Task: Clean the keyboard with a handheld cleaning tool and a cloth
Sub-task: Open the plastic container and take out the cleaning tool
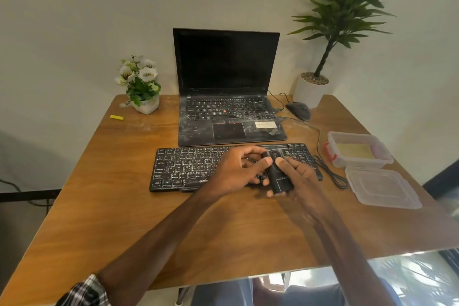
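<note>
White dust coats the keyboard point(198, 166) at frame centre, cleaning barely begun by my estimate; both my grips, left hand point(238, 169) and right hand point(295, 176), pinch the cleaning tool point(279, 176); no cloth visible.

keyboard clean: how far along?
Done: nothing visible; the keyboard keys remain streaked with white dust. In hand: both hands, left hand and right hand, hold the black cleaning tool over it. Left: clearing the dust, then wiping; no cloth clearly visible.
</note>
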Tool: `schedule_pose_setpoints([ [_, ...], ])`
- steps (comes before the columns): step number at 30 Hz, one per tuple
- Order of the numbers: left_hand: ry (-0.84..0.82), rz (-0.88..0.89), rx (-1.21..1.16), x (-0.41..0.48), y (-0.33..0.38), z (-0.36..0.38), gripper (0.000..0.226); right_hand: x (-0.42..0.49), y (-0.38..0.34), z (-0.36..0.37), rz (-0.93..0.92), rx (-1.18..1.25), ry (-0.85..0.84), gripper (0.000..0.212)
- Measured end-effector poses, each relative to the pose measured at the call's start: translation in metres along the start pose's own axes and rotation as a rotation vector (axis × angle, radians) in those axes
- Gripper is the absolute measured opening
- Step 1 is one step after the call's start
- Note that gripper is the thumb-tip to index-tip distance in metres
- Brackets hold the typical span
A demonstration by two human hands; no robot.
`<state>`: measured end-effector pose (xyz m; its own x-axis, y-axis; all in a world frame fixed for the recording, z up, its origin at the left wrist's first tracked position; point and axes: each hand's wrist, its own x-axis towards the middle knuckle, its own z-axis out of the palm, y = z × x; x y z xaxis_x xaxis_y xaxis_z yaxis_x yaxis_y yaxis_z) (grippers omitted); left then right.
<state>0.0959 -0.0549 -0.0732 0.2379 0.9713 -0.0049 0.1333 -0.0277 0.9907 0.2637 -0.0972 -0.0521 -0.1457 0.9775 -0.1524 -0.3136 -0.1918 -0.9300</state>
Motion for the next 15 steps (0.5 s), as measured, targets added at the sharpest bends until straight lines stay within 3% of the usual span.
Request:
schedule_pose_setpoints([
  [10, 0.014, -0.037, 0.008, -0.005, 0.0, 0.01, 0.03, -0.007, 0.003, -0.016, 0.053, 0.043, -0.003, 0.037],
  [15, 0.026, 0.015, 0.032, -0.009, 0.005, 0.016, 0.027, -0.016, 0.0, -0.019, -0.004, -0.003, -0.013, 0.031],
])
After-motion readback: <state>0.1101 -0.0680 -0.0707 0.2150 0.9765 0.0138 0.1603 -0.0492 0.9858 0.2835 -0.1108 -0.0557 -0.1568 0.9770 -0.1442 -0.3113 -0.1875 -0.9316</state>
